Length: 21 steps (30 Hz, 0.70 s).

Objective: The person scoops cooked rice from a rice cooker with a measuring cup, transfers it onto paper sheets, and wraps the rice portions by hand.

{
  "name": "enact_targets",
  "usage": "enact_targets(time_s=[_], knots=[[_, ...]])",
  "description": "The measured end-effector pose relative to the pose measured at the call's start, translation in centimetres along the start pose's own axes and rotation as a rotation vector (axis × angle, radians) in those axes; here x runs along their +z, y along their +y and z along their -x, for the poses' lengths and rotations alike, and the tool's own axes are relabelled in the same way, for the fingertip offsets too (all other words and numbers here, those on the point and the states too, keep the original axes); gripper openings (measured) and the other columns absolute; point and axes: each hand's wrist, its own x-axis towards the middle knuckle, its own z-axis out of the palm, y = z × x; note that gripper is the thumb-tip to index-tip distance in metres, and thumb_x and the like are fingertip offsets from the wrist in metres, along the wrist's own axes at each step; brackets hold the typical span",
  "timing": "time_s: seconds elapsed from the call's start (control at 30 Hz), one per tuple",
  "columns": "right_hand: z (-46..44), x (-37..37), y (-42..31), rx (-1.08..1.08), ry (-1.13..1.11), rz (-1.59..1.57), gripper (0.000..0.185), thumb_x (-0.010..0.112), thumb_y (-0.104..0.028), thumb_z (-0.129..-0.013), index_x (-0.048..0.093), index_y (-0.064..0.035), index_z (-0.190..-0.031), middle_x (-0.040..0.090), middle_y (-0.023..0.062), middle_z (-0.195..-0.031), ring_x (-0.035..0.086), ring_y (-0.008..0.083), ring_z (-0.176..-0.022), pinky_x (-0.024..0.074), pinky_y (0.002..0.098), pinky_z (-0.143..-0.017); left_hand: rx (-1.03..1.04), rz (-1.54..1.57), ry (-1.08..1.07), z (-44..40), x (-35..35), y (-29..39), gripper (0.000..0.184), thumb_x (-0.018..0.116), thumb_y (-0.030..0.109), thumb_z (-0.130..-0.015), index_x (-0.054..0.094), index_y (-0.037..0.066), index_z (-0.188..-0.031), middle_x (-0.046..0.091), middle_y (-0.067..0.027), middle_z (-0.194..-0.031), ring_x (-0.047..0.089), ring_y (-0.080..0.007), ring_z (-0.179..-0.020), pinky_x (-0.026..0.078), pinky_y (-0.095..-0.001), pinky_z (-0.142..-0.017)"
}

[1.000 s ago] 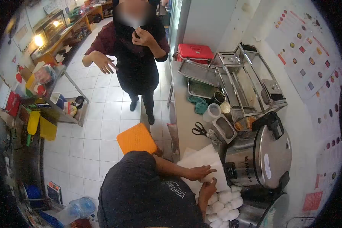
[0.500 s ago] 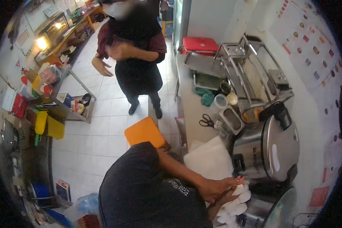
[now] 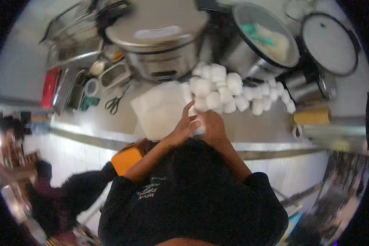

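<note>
My left hand point(image 3: 184, 130) and my right hand point(image 3: 212, 126) are close together above the counter's near edge. Between them shows a small white rounded bundle point(image 3: 198, 128), partly covered by my fingers. The left thumb presses against it while the index finger points up. Curled fingers of the right hand close over its other side, smeared by motion. Just beyond lies a pile of similar white bundles point(image 3: 225, 91), spreading to the right. A stack of thin whitish sheets point(image 3: 162, 107) lies left of my hands. What the bundles contain cannot be made out.
Behind the pile stand a large lidded steel cooker point(image 3: 162, 61) and an open pot point(image 3: 256, 53) with a green utensil inside. Scissors point(image 3: 114, 103) and metal trays point(image 3: 114, 74) lie left. A yellowish roll point(image 3: 312, 117) sits right. Another person point(image 3: 80, 192) is lower left, near an orange stool point(image 3: 126, 161).
My view has swung from the aisle round to the counter, so the pots and bundles now lie straight ahead. Both hands stay together at the white bundles; the other person now appears lower left.
</note>
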Motion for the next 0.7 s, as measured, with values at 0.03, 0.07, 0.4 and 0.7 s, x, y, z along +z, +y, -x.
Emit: enact_targets(time_s=[0.03,0.07,0.4,0.7], knots=[[0.9,1.0,0.6,-0.085,0.053,-0.083,0.063,0.072,-0.037,-0.073,0.054,-0.0054,-0.125,0.058,0.0150,-0.123,0.056,0.0343,-0.108,0.0405,0.0486,-0.098,-0.013,-0.205,0.000,0.0,0.6,0.5,0.104,0.074,0.043,-0.080,0.006,0.006,-0.150,0.037,-0.0241,-0.141,0.037,-0.0323,-0.132,0.029,-0.0413,-0.111],[1.7,1.7,1.2,-0.180,0.103,-0.165,0.060,0.071,-0.035,-0.075,0.054,-0.0057,-0.124,0.059,0.0140,-0.123,0.056,0.0340,-0.108,0.0399,0.0494,-0.098,-0.102,-0.331,-0.040,-0.2,1.2,1.1,0.105,0.074,0.043,-0.080,0.006,0.004,-0.149,0.036,-0.0242,-0.141,0.036,-0.0321,-0.132,0.028,-0.0402,-0.112],[5.1,-0.3,4.0,0.374,0.031,-0.339,0.063,0.079,-0.032,-0.065,0.055,-0.0057,-0.117,0.054,0.0178,-0.123,0.053,0.0374,-0.112,0.0413,0.0488,-0.098,-0.286,-0.530,-0.032,-2.2,3.0,0.2,0.093,0.070,0.034,-0.086,0.007,-0.002,-0.145,0.058,-0.0207,-0.119,0.056,-0.0256,-0.111,0.043,-0.0348,-0.096],[13.5,-10.9,35.4,0.831,0.572,-0.047,0.071,0.079,-0.028,-0.076,0.043,0.0102,-0.124,0.052,0.0202,-0.123,0.052,0.0242,-0.109,0.0433,0.0396,-0.093,0.070,-0.735,0.130,-0.2,-3.0,-2.5,0.041,0.065,0.021,-0.091,0.052,0.011,-0.129,0.068,-0.0072,-0.098,0.064,-0.0150,-0.085,0.053,-0.0310,-0.074]])
